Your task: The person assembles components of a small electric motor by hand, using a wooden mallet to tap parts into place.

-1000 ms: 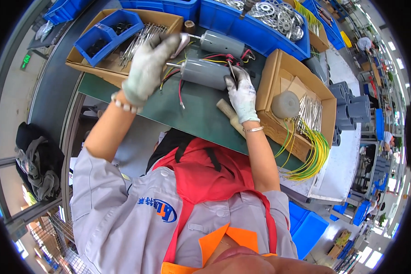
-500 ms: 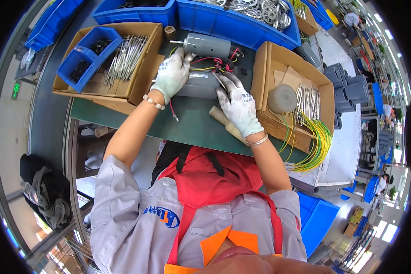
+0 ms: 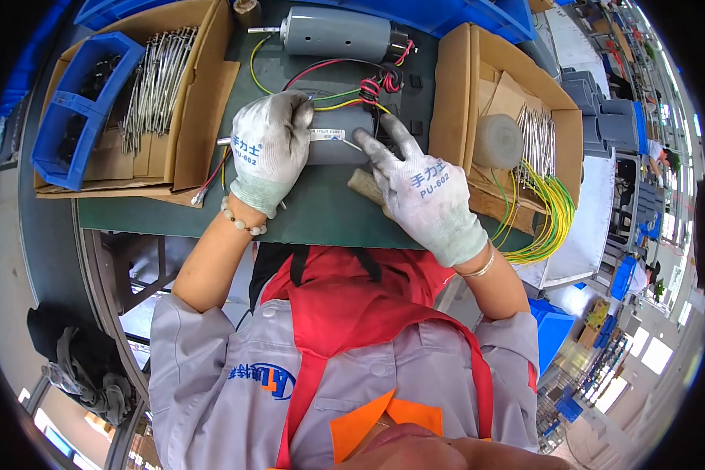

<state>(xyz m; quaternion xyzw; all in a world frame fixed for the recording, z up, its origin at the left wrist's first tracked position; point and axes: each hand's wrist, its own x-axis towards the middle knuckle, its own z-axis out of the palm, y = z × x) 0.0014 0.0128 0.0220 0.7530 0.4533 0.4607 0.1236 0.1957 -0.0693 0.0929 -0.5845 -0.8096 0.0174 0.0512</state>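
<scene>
A grey cylindrical electric motor (image 3: 338, 150) with a white label lies crosswise before me. My left hand (image 3: 272, 141), in a white coated glove, is closed over its left end, fingers curled; a metal shaft end (image 3: 225, 142) pokes out beside it. My right hand (image 3: 423, 176), gloved too, holds the motor's right end between thumb and fingers. A thin metal piece (image 3: 352, 146) shows by the right thumb, partly covered. Beyond lies a second grey motor (image 3: 335, 35), with red, black and yellow-green wires (image 3: 370, 90) bundled between the two. The fingertips' undersides are hidden.
At the left, a cardboard box (image 3: 188, 117) holds metal rods and a blue divided bin (image 3: 77, 117). Another cardboard box (image 3: 453, 102) at the right contains rods, a roll and yellow-green wires. A pale stick (image 3: 364, 185) lies by my right hand. Blue bins stand behind.
The view has shifted closer to the bench. My left hand has moved down onto the motor's left end, its fingers curled tighter. My right hand stays at the right end.
</scene>
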